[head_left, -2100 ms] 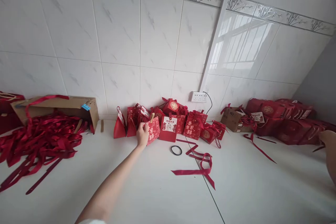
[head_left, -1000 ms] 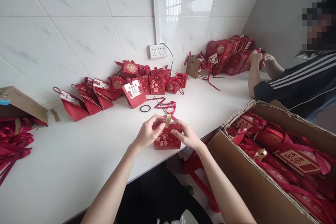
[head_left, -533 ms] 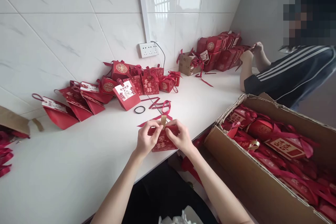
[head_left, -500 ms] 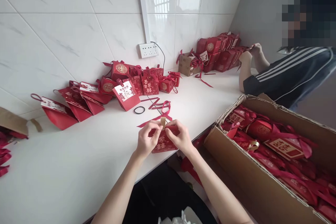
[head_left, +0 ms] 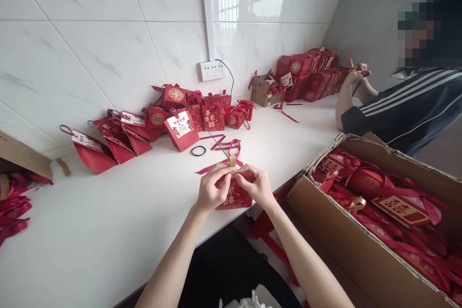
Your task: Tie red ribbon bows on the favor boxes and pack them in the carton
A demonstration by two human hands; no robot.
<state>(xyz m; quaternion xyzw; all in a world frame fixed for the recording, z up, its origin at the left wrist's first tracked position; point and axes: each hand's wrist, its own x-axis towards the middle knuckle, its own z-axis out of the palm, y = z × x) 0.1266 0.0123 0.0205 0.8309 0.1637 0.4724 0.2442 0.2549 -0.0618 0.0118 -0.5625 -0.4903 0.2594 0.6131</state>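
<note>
A small red gift box (head_left: 235, 196) with gold characters and a gold loop on top stands near the front edge of the white table (head_left: 108, 231). My left hand (head_left: 212, 187) pinches its top left side, fingers closed on it. My right hand (head_left: 257, 186) grips its top right side the same way. A loose red ribbon (head_left: 220, 163) lies just behind the box.
More red gift boxes (head_left: 180, 115) line the tiled wall, with a black hair band (head_left: 198, 150) before them. A large cardboard carton (head_left: 361, 250) of red boxes sits at my right. Another person in a striped sleeve (head_left: 397, 106) handles ribbon by a far stack (head_left: 310, 74). Red ribbons (head_left: 12, 207) pile at left.
Two seconds ago my left hand reached to the row by the wall and took a red box. It came to the table's front edge, where both hands hold its top.
</note>
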